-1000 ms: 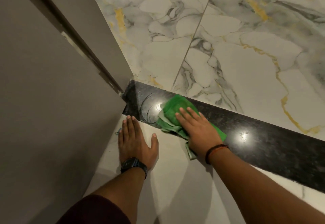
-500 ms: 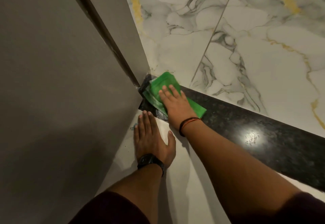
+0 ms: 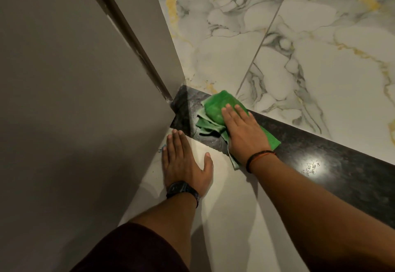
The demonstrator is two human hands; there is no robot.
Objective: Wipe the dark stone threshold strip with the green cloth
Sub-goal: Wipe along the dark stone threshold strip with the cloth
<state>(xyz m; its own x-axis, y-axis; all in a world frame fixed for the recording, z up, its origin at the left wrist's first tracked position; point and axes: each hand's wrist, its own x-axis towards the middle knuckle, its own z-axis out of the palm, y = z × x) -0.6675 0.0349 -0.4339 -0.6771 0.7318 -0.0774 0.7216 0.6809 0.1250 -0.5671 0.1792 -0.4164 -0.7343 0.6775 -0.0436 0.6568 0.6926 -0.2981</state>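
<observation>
A dark speckled stone threshold strip [image 3: 333, 165] runs from the door corner at centre down to the right edge. A crumpled green cloth [image 3: 215, 109] lies on its left part, a little way from the corner. My right hand [image 3: 243, 133] presses flat on the cloth, fingers stretched out and pointing toward the far tiles. My left hand [image 3: 183, 165] rests palm down on the plain pale floor just in front of the strip, next to the wall, holding nothing. A black watch sits on the left wrist, a thin band on the right.
A grey wall or door panel [image 3: 64, 100] fills the left side and meets the strip's end at a door frame [image 3: 132, 43]. Glossy marble tiles [image 3: 299, 58] with grey and gold veins lie beyond the strip. A bright light glare [image 3: 312, 166] shows on the strip.
My right hand and the cloth slid left into the corner by the door frame, then back right a little, uncovering the strip's end. My left hand stayed planted.
</observation>
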